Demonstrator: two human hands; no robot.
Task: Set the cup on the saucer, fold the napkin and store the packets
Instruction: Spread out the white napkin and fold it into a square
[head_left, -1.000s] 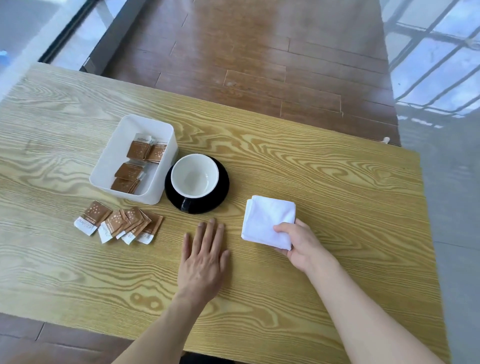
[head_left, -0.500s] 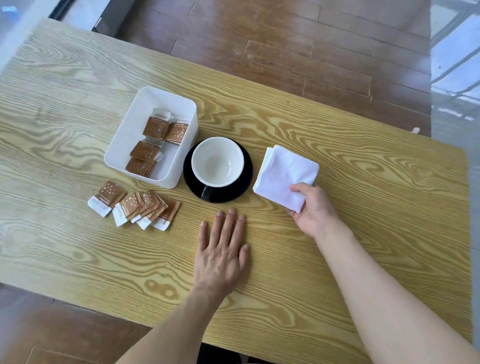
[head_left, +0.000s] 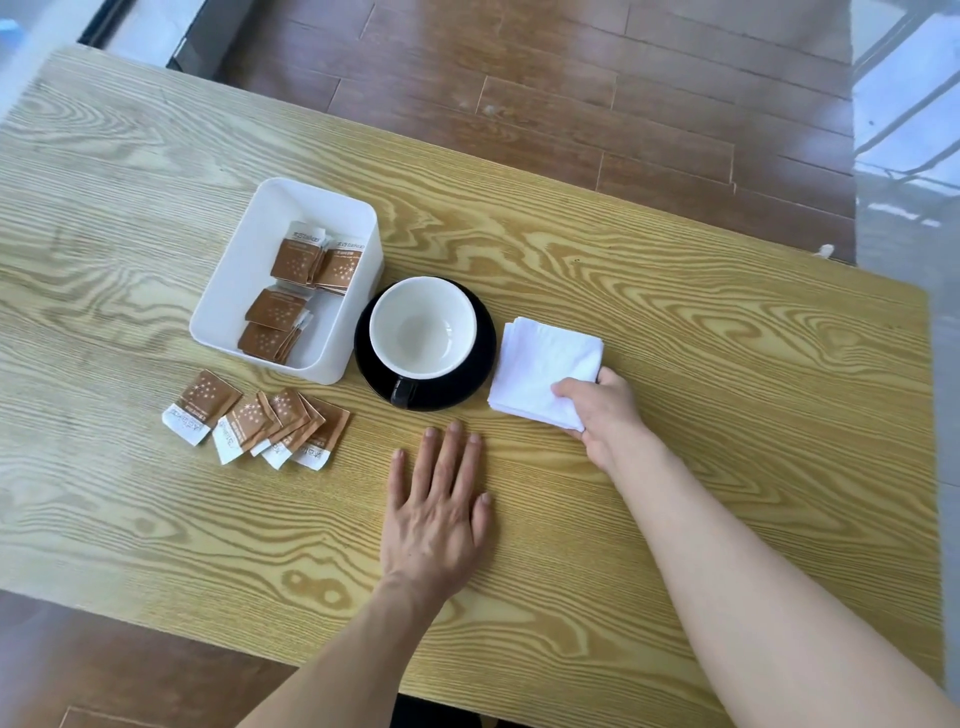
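A cup (head_left: 423, 327), white inside and black outside, stands on a black saucer (head_left: 480, 364) in the middle of the table. Just right of the saucer lies a folded white napkin (head_left: 543, 364); my right hand (head_left: 602, 410) pinches its near right corner. My left hand (head_left: 439, 509) rests flat on the wood below the saucer, fingers straight. A white box (head_left: 260, 249) left of the saucer holds several brown packets (head_left: 301, 291). Several more brown packets (head_left: 260, 418) lie fanned out on the table in front of the box.
The wooden table (head_left: 675, 291) ends at its far edge above a brown plank floor (head_left: 545, 78). The table's near edge runs below my forearms. A window frame shows at the right.
My right hand has slid the folded napkin up and left until it lies beside the saucer. My left hand has stayed flat in place. The view has shifted.
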